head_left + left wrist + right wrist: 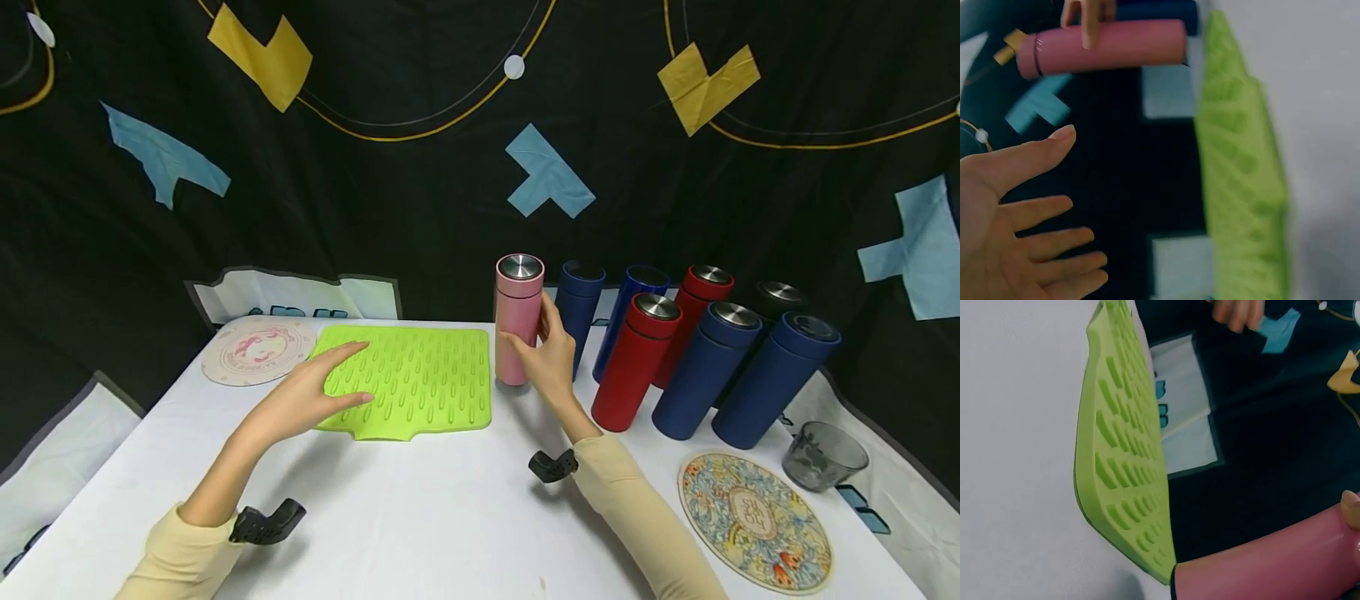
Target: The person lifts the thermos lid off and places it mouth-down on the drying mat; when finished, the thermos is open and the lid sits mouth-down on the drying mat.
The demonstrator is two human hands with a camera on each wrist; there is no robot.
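A pink thermos bottle (514,321) with a steel-topped lid stands upright by the right edge of a lime-green ridged drying mat (438,379). My right hand (553,358) grips the bottle from its right side, thumb toward me. Whether its base touches the table, I cannot tell. Over the mat's left part hovers my left hand (303,396), thumb and fingers spread apart, holding nothing. The left wrist view shows the same left hand (1029,231) with its fingers extended, away from the pink bottle (1110,47).
Several blue, red and black thermos bottles (633,362) crowd the right side. Nearer lie a patterned round mat (753,521) and a glass cup (823,456). A pink round mat (258,350) lies at the back left. Behind the white table (420,517) hangs a black cloth (420,208).
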